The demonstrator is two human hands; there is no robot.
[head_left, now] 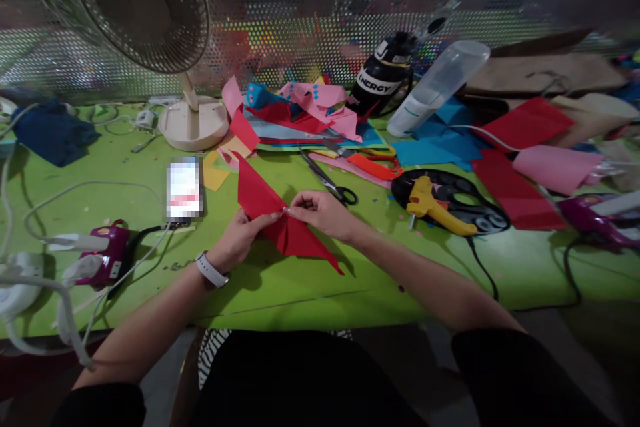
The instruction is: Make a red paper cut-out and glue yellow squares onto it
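A folded sheet of red paper (257, 190) is held between my two hands above the green table, its long shape slanting from upper left to lower right. My left hand (239, 233) grips its lower left edge, thumb stretched toward the pinched middle. Thumb and fingertips of my right hand (320, 212) pinch the same middle spot from the right. Whatever small thing may sit between the fingertips is too small to make out. Black-handled scissors (327, 180) lie just beyond my right hand. Farther right, a yellow glue gun (433, 207) rests on a black palette (483, 210).
A fan (193, 123), a phone (184, 188) and a purple power strip (107, 250) with cables stand at left. Folded coloured paper (310, 107), a black bottle (383, 73) and a clear bottle (440, 87) are at the back. Red sheets (520, 193) lie at right.
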